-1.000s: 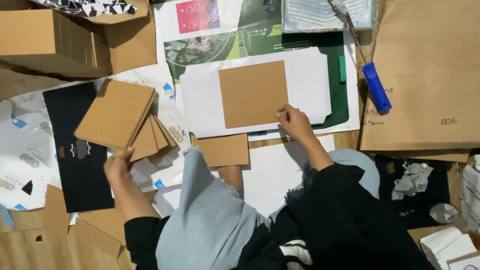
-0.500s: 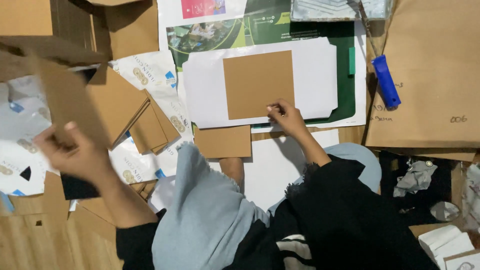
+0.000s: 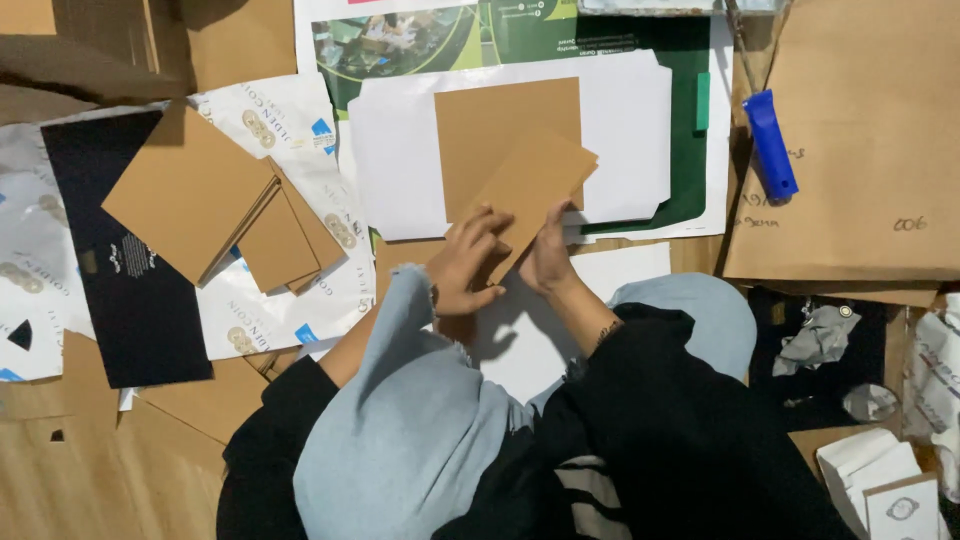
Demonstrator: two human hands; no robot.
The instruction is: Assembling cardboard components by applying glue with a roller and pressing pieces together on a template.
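Both my hands hold one small brown cardboard piece [image 3: 535,185], tilted, just in front of me. My left hand [image 3: 465,262] grips its lower left edge and my right hand [image 3: 550,250] its lower right edge. The piece hovers over a larger brown cardboard rectangle [image 3: 490,125] that lies on a white die-cut sheet [image 3: 400,150]. A stack of brown cardboard pieces [image 3: 195,195] lies to my left, partly on a black sheet [image 3: 95,250].
A blue-handled tool [image 3: 770,145] rests at the upper right on a big brown cardboard sheet [image 3: 860,150]. A green mat [image 3: 690,60] lies under the white sheet. Printed white wrapping paper [image 3: 290,300], crumpled paper [image 3: 815,340] and small white boxes [image 3: 880,480] surround me.
My left hand swung out to the left, took a brown piece from the stack side and brought it to the middle. Both hands now hold it over the white sheet.
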